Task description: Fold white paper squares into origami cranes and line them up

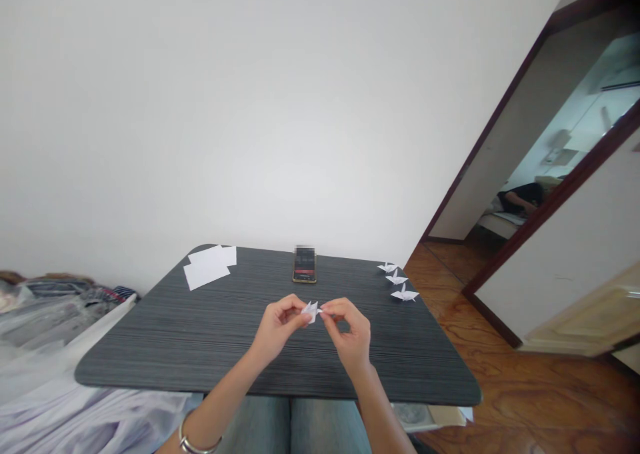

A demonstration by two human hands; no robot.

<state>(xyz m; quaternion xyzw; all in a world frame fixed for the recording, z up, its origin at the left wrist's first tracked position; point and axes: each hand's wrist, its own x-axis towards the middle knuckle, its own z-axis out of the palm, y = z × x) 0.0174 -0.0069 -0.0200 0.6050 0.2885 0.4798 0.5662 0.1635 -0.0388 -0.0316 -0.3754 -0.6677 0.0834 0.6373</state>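
Observation:
Between my two hands, above the middle of the table, is a small folded white paper crane (pixel 311 311). My left hand (pixel 280 322) pinches its left side between thumb and fingers. On the other side, my right hand (pixel 349 331) grips a thin pointed end of the paper with thumb and forefinger. Three finished-looking paper cranes stand in a row at the table's right edge: a far one (pixel 387 267), a middle one (pixel 397 279) and a near one (pixel 405 295).
The dark wood-grain table (pixel 165 347) stands against a white wall. Several white paper sheets (pixel 207 272) lie at its back left, and a phone (pixel 305 266) stands at the back middle. Bedding (pixel 90 407) is at the left. Through a doorway at right, a person (pixel 523 201) is partly visible.

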